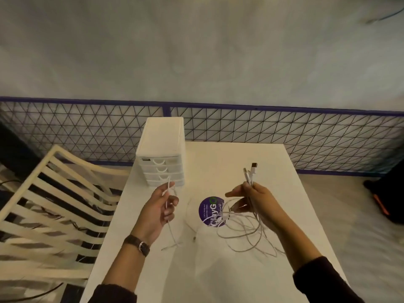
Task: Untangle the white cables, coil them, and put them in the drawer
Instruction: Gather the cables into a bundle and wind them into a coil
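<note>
My left hand (160, 206) pinches one white cable (172, 231) above the table; its end sticks up past my fingers and the rest trails down to the tabletop. My right hand (253, 202) grips a bundle of white cables (247, 232) near their plugs (251, 171), which point up and away. Tangled loops hang from that hand onto the table. A small white drawer unit (162, 149) with several shut drawers stands at the table's far left corner, just beyond my left hand.
The white table (218, 270) carries a round purple sticker (211, 212) between my hands. A cream slatted chair (54, 206) stands to the left. A wire mesh fence (284, 130) runs behind the table. Something dark with orange (384, 204) lies on the floor at right.
</note>
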A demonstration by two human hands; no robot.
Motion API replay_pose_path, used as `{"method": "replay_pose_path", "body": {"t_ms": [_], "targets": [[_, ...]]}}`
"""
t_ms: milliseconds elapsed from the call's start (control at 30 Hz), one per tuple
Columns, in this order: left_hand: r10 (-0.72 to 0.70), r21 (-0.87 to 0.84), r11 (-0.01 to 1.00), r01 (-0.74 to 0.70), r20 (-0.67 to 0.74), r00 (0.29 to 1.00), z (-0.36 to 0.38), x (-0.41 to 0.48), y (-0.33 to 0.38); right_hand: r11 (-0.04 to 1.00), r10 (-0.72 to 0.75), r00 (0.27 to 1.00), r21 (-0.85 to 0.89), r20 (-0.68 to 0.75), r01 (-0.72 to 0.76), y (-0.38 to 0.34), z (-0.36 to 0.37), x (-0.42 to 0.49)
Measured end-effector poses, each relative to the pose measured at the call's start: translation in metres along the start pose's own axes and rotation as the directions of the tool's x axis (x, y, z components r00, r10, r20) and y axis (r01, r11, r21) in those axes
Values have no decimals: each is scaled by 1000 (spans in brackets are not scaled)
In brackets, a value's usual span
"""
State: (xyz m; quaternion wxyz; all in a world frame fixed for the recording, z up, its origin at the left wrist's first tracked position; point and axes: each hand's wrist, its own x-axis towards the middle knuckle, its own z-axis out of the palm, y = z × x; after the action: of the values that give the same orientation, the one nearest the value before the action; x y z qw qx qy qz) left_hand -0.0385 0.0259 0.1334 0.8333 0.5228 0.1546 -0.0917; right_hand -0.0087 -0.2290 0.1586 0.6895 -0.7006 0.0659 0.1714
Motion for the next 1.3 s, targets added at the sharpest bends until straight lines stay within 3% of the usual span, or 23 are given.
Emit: {"method": "replay_pose_path", "body": {"t_ms": [133,267,367,467,600,733,833,933,1100,1300], "targets": [[137,346,924,-163,100,986,42,-19,3,981,-31,999,192,45,21,4,20,-22],[122,576,790,-210,188,975,71,-32,-16,955,-103,993,286,62,81,10,31,-33],[99,733,630,-257,252,963,79,-40,-30,957,-76,991,287,110,42,11,30,-35],[67,803,514,-303,314,947,82,-47,-37,924,-42,986,382,162,-23,10,27,-33],[-48,835,467,-291,353,934,78,-56,-54,847,-32,996,531,85,-18,7,22,-25],[-160,855,474,-210,318,935,64,-58,-73,801,-54,996,598,71,1,-2,14,-19],[-204,847,513,-138,276,939,53,-52,-76,828,-68,994,560,87,8,-6,9,-17],[-84,818,547,-175,261,962,54,-42,-60,891,-91,992,452,93,39,-6,9,-20],[133,571,781,-252,242,961,90,-33,-3,967,-129,988,232,86,106,-1,22,-30],[95,410,884,-224,311,946,115,-29,8,984,-167,974,-31,152,174,-1,42,-42]]}}
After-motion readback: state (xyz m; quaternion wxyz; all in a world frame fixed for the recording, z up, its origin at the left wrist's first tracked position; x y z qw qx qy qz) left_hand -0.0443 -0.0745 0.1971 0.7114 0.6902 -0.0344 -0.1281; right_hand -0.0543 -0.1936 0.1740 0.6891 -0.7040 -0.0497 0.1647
